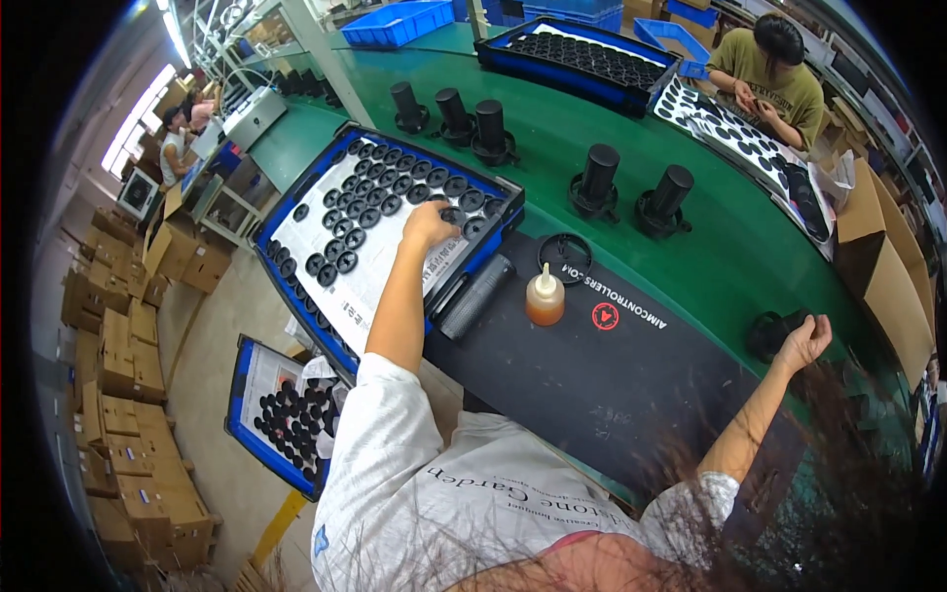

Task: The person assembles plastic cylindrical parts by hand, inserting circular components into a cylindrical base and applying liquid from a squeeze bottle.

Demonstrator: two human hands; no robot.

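Head view, looking down on two bare hands at a green table (631,168). Left hand (429,225): fingers curled down onto the near right corner of a blue tray (296,192); whether this grip has closed on one of the round black caps (370,217) beneath it cannot be told. The tray is rectangular, lined with white paper, and carries several dozen flat, ring-shaped caps in rows, too many and too small to count exactly. Right hand (804,342): fingers loosely bent, half open, holding nothing visible, just beside a dark round part (769,333) at the table's right.

Between the hands lies a black rubbery mat (592,375), smooth and matte. On it stand one translucent squeeze bottle (545,296) of amber liquid with a white nozzle, one ribbed black cylinder (475,294) lying on its side, and one black ring (564,257). Beyond the mat, five upright black cylindrical parts (600,180) on flanged bases stand in a loose row. A second blue tray (281,414) of caps sits below, by the floor.
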